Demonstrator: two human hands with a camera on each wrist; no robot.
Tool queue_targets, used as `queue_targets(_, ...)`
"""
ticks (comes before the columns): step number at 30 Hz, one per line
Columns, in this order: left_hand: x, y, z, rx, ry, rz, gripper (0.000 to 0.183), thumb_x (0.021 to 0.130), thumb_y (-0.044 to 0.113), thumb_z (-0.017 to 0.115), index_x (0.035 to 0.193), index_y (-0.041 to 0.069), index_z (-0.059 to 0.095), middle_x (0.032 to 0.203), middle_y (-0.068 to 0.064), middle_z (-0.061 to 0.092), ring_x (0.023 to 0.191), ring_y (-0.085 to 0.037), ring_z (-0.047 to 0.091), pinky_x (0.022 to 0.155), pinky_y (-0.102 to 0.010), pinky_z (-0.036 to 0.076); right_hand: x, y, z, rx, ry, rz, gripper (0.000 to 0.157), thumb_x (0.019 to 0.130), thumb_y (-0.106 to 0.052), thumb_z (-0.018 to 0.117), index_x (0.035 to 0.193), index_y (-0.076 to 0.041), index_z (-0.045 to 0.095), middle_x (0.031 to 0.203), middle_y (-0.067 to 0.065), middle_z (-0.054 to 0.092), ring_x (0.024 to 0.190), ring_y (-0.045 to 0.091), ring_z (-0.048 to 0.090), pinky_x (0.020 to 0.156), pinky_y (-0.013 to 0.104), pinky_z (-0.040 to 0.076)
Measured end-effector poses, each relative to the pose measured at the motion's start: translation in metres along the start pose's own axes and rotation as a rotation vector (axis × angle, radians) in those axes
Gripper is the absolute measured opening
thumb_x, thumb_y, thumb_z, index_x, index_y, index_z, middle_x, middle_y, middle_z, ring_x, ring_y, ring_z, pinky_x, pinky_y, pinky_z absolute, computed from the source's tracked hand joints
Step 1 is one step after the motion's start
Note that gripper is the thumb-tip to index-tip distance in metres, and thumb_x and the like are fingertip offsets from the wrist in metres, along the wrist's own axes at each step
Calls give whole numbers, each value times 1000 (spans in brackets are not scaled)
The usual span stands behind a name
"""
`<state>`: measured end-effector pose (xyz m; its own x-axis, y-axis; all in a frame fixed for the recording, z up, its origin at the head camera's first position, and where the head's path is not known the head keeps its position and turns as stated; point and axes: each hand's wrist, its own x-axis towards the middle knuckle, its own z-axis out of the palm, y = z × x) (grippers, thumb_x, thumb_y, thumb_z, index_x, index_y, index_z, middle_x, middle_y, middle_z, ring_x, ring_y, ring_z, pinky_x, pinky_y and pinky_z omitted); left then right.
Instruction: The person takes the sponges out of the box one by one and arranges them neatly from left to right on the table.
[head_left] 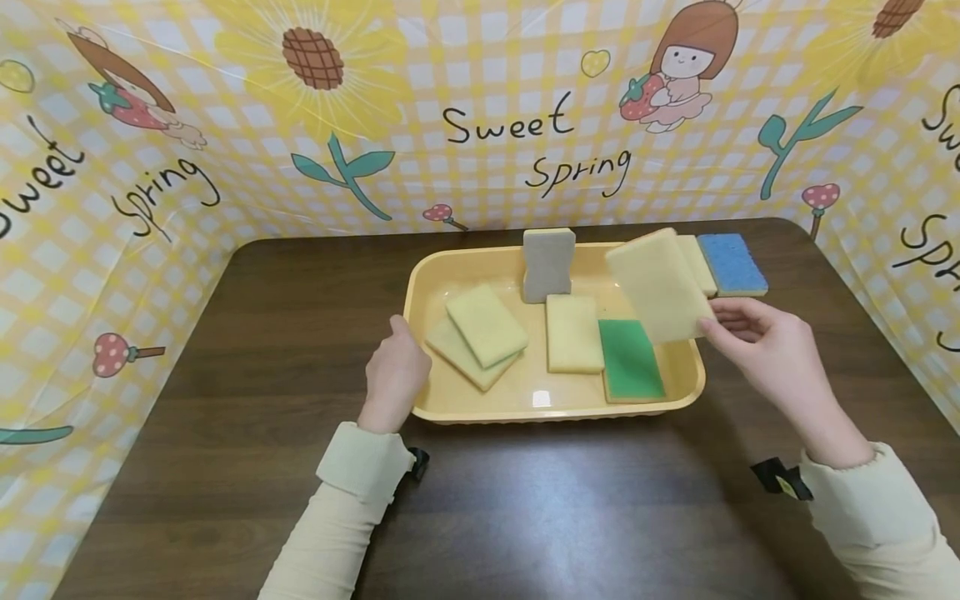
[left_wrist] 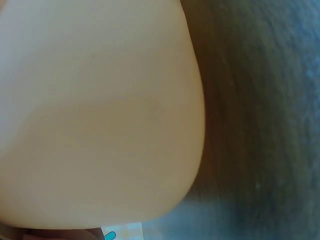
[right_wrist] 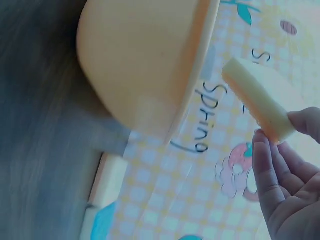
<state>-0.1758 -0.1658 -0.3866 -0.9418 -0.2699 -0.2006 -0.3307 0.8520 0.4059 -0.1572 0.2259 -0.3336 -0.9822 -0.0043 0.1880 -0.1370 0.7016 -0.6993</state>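
My right hand pinches a pale yellow sponge by its lower corner, thumb on one face and fingertips on the other, above the right end of a yellow plastic basin. In the right wrist view the sponge shows a thin orange layer on its underside. At the basin's left end, my left hand grips the rim, its fingers largely hidden. Inside lie two overlapping yellow sponges, another yellow sponge in the middle and a green-faced sponge at right. A grey-faced sponge leans upright against the back wall.
Behind the basin's right end, a blue-faced sponge and a yellow sponge lie side by side on the dark wooden table. A yellow checked cloth with printed flowers and figures surrounds the table's back and sides.
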Motion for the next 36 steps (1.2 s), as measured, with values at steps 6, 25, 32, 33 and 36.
queue_targets(6,0,0,-1,6,2,-1,34,91,10,44,121,-2,33,82,-21,60,65,-30,59,51,-37,41,-1,16,-11,18,72,78,42,90,-30,64,115,3,63,78,-44,49,70,-24,51,64,1,41)
queue_targets(25,-1,0,0,0,3,0,35,90,9,45,121,-2,33,82,-21,61,65,-30,59,52,-38,41,-6,65,-16,-183,-87,343,59,94,-48,47,118,4,62,95,18,71,60,-12,47,59,25,41)
queue_targets(32,-1,0,1,-1,0,0,35,90,10,46,120,-2,33,82,-20,61,64,-30,58,52,-37,41,-6,75,-10,-209,-169,341,58,96,-44,47,115,8,62,82,13,73,69,3,55,62,28,39)
queue_targets(33,-1,0,0,0,2,-1,35,90,10,46,120,-2,33,82,-20,61,65,-30,59,53,-38,41,-6,76,-10,-208,-181,344,58,96,-44,47,115,9,61,81,12,73,71,10,57,63,29,39)
queue_targets(36,-1,1,0,2,4,-1,36,90,10,46,121,-1,33,83,-21,61,66,-30,59,54,-39,42,-5,79,-11,-206,-216,350,59,96,-44,46,116,10,61,80,11,73,87,32,62,67,31,39)
